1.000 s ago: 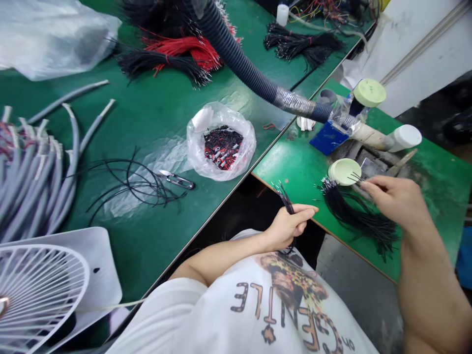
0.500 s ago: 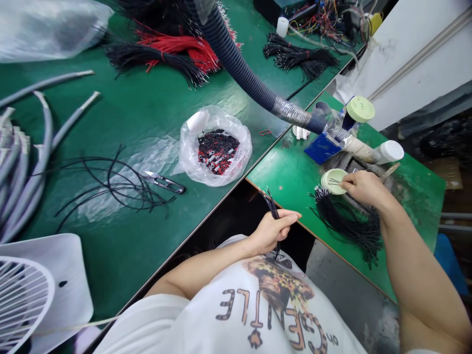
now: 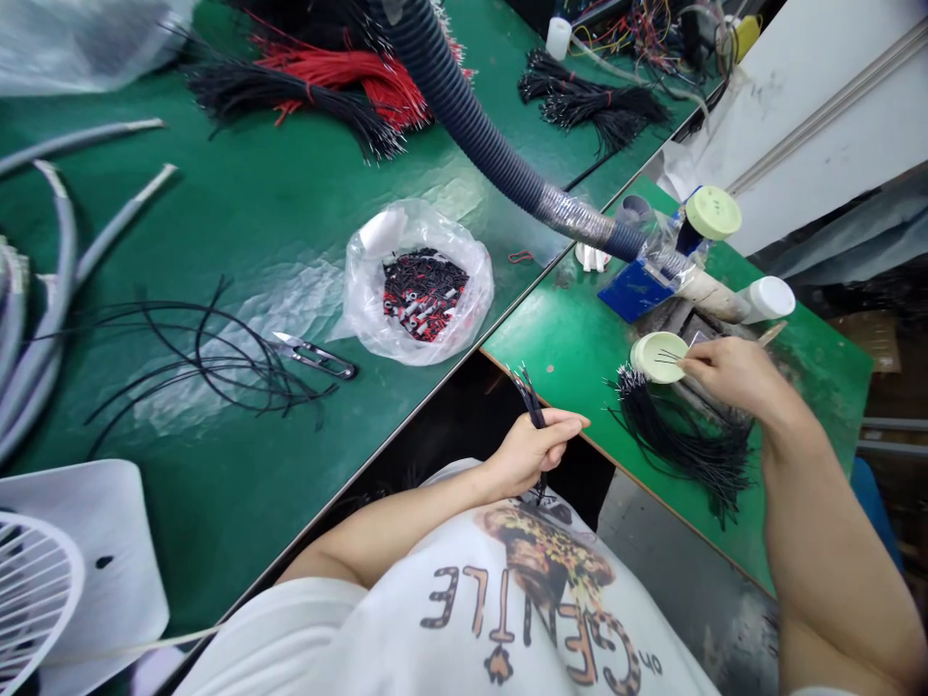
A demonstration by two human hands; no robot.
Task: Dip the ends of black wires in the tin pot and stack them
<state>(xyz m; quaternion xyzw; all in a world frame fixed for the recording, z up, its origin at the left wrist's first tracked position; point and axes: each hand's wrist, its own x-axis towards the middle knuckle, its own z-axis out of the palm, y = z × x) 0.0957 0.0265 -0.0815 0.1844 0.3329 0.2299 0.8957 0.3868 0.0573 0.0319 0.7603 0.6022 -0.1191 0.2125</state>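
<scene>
My left hand is closed around a small bunch of thin black wires, held upright in the gap between two green tables. My right hand pinches a few black wire ends and holds their tips over a small pale green pot on the right table. A loose bundle of black wires lies on that table just below the right hand, its stripped ends pointing toward the pot.
A dark corrugated hose crosses to a blue block and white bottle. On the left table lie a plastic bag of small terminals, snips, loose black wires, grey cables, red and black bundles, a white fan.
My right hand has moved left from beside the pot to hold the wire tips over it. The left hand has kept its grip and barely shifted; the view has drifted slightly.
</scene>
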